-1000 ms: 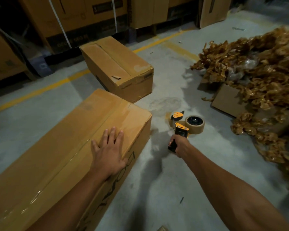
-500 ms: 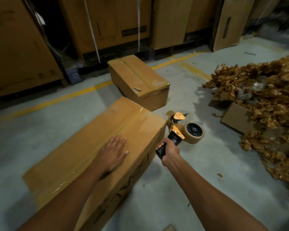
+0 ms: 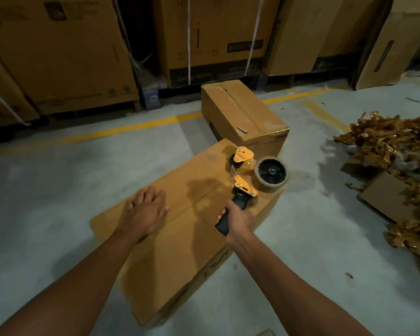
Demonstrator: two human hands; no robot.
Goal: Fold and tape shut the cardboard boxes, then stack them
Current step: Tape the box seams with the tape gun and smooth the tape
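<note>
Taping step: long box [image 3: 175, 258] lies on the floor [image 3: 58, 190], flaps down. Right hand [image 3: 237, 220] grips the tape gun [image 3: 243, 175] handle, fingers wrapped round it, arm stretched out, gun head over the box's far end. Left hand [image 3: 144, 210] flat on top, fingers straight. Next probably: press tape down, pull along the seam toward the body. Second box [image 3: 240, 117] just behind

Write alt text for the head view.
A right hand grips a tape gun at the far end of a long box while the left hand lies flat on its top. A smaller box sits behind it.
</note>
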